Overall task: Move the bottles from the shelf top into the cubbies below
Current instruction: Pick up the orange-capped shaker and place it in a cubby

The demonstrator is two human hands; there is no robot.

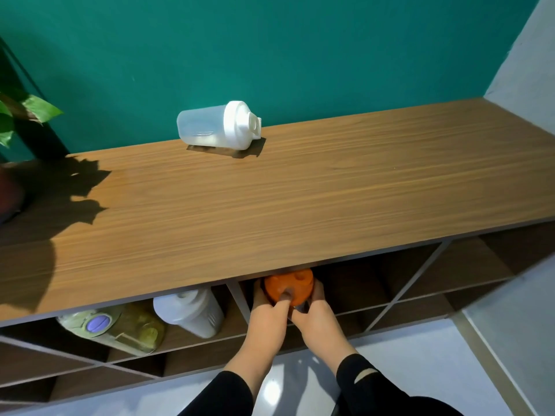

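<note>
At the lower middle of the frame, both hands, left (pixel 268 314) and right (pixel 319 316), clasp the orange-lidded bottle (pixel 289 286) with fingers pressed around it, pushing it into a top-row cubby (pixel 354 288) just under the shelf top (pixel 270 205). Two bottles already lie in the cubby to its left. This placing step looks nearly done; next comes letting go and reaching up for the white shaker (pixel 218 125) lying on its side at upper middle.
</note>
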